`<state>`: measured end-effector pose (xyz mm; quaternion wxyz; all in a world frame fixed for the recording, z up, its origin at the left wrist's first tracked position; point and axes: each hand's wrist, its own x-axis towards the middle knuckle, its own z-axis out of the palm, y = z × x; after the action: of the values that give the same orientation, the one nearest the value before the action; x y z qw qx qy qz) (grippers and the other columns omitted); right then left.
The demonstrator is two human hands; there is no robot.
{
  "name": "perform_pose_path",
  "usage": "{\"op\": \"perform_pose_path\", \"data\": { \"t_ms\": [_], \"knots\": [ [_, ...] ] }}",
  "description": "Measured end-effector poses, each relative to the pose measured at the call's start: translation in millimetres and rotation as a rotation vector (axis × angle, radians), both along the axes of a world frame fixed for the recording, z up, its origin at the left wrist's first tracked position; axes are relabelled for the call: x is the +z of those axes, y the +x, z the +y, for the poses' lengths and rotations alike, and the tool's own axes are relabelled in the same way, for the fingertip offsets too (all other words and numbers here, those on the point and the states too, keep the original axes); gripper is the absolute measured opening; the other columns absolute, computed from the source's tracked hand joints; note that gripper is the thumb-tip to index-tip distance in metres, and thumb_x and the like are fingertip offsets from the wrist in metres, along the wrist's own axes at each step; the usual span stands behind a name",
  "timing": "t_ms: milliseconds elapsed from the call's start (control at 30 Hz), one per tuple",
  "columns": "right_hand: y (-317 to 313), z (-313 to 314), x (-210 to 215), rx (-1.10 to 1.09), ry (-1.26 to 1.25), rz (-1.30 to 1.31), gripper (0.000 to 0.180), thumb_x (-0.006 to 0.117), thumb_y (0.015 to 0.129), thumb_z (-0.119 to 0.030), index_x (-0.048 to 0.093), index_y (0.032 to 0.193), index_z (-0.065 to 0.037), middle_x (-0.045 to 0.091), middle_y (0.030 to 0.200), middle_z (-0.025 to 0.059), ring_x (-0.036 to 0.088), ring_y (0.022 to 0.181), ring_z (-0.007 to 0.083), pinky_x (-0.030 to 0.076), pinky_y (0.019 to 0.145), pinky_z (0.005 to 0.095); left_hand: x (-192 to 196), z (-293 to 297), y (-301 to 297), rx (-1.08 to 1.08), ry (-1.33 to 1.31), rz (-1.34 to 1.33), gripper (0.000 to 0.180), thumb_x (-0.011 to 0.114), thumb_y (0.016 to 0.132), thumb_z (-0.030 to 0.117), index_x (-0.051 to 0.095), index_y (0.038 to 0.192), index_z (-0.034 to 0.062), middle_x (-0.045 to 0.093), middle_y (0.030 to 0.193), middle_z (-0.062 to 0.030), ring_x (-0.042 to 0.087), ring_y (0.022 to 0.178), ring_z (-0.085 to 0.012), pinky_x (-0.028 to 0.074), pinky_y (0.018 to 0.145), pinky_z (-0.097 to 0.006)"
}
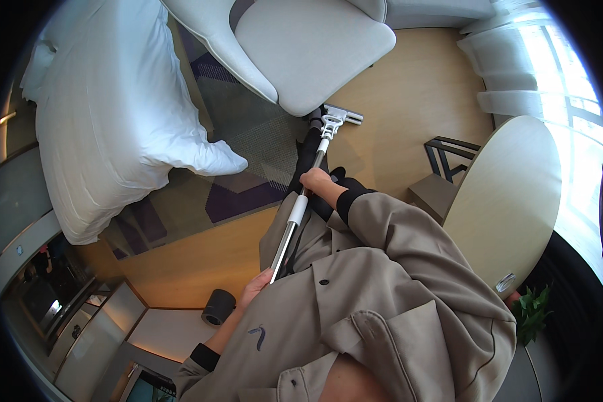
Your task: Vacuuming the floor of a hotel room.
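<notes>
A long-handled mop [297, 210] with a silver pole and white fittings runs slantwise in front of my body. Higher up the pole, toward the head, my right hand [317, 180] is closed round it. My left hand [254, 287] grips the pole's near end, beside my jacket; part of its fingers is hidden. The white mop head [342, 118] rests by the wood floor just right of a pale armchair's front edge. What lies under the head cannot be seen.
A pale armchair [311, 43] stands ahead on a patterned rug [238, 191]. White bedding [114, 134] hangs down at the left. A round-ended table [516, 194] is at the right, near sheer curtains [509, 70] and a plant [531, 313]. A dark bin [219, 307] stands lower left.
</notes>
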<state>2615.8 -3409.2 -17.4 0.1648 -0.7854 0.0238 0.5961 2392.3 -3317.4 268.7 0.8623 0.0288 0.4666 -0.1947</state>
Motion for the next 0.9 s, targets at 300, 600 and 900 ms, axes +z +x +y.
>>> {"op": "perform_pose_path", "data": {
  "t_ms": [300, 600, 900],
  "knots": [
    [-7.7, -7.6, 1.6, 0.004, -0.008, 0.047, 0.033, 0.06, 0.079, -0.027, 0.07, 0.09, 0.002, 0.072, 0.089, 0.0146, 0.072, 0.077, 0.0255, 0.057, 0.071, 0.0355, -9.3, -9.1, -27.7, 0.319, -0.316, -0.002, 0.038, 0.045, 0.102, 0.029, 0.06, 0.122, 0.0009, 0.07, 0.102, -0.014, 0.069, 0.09, -0.0195, 0.056, 0.079, -0.031],
    [-4.9, 5.5, 5.4, -0.195, 0.029, -0.028, 0.03, 0.065, 0.078, -0.026, 0.069, 0.088, 0.002, 0.07, 0.082, 0.0149, 0.071, 0.076, 0.0257, 0.054, 0.074, 0.0353, -12.5, 4.2, -25.1, 0.209, -0.174, 0.073, 0.04, 0.044, 0.102, 0.032, 0.059, 0.123, 0.0006, 0.068, 0.105, -0.0138, 0.068, 0.093, -0.0187, 0.056, 0.081, -0.031],
    [-16.5, -2.7, 16.5, -0.334, 0.037, 0.036, 0.033, 0.066, 0.078, -0.026, 0.067, 0.089, 0.005, 0.068, 0.079, 0.0155, 0.069, 0.073, 0.0274, 0.053, 0.069, 0.0361, -22.6, 18.8, -33.4, 0.014, -0.075, -0.091, 0.044, 0.042, 0.102, 0.025, 0.043, 0.141, 0.0046, 0.063, 0.112, -0.0072, 0.063, 0.095, -0.011, 0.051, 0.081, -0.026]
  ]
}}
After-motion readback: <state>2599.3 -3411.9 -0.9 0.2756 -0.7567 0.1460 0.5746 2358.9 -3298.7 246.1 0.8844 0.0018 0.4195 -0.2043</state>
